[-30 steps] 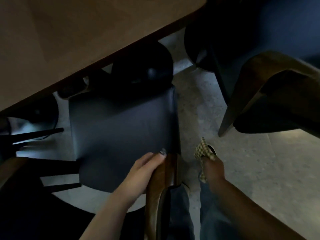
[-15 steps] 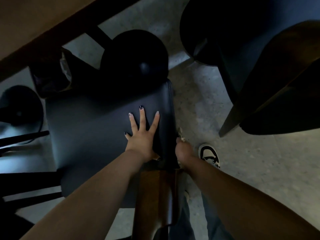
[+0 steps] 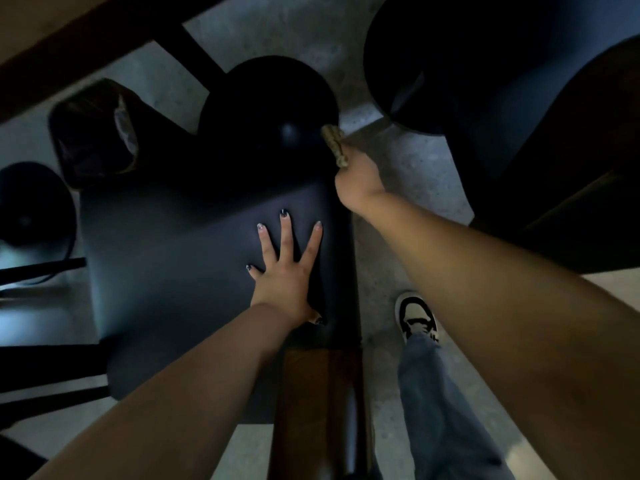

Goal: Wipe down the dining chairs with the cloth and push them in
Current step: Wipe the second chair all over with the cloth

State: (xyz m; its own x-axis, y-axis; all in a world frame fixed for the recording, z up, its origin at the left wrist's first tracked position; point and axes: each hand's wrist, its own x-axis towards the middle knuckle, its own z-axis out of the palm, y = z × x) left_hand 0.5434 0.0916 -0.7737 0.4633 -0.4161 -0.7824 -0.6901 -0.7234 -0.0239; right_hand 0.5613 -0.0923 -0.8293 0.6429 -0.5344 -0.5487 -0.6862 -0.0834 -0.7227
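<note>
While left hand (image 3: 285,277) braces, cloth (image 3: 334,145) seemingly wipes.

My left hand (image 3: 287,271) lies flat, fingers spread, on the dark chair seat (image 3: 180,258). At one o'clock from it, my right hand (image 3: 358,181) grips the checked cloth (image 3: 334,145) at the seat's far right corner. My shoe (image 3: 417,317) is at four o'clock.

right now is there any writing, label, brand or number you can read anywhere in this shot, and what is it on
None can be read.
The shoe has a black and white pattern, no legible brand.
The cloth in the right hand shows a check pattern only.
The chair seat under the left hand is plain and dark.
The bag under the table is too dark to tell.
</note>
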